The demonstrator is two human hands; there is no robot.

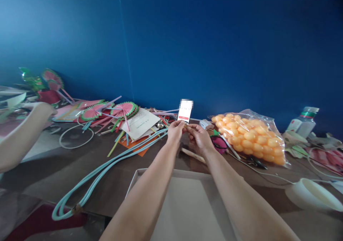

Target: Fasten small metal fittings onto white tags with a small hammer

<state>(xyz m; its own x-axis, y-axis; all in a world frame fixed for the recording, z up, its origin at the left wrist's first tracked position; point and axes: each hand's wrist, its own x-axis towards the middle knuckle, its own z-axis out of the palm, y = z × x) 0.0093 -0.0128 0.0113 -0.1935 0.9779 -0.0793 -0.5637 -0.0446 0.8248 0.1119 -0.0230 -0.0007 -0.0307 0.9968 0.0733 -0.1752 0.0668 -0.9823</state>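
Note:
My left hand and my right hand meet above the dark table, fingers pinched together on a small brownish object that is too small to name. Just behind them a phone stands upright with its lit screen facing me. A thin wooden stick lies on the table under my right wrist. Both forearms stretch over a shallow white tray at the near edge.
A clear bag of orange balls lies to the right, with a plastic bottle and a white bowl beyond. Light blue tubing loops left. Pink-green paper fans, straws and papers crowd the back left. Another person's arm reaches in from the left.

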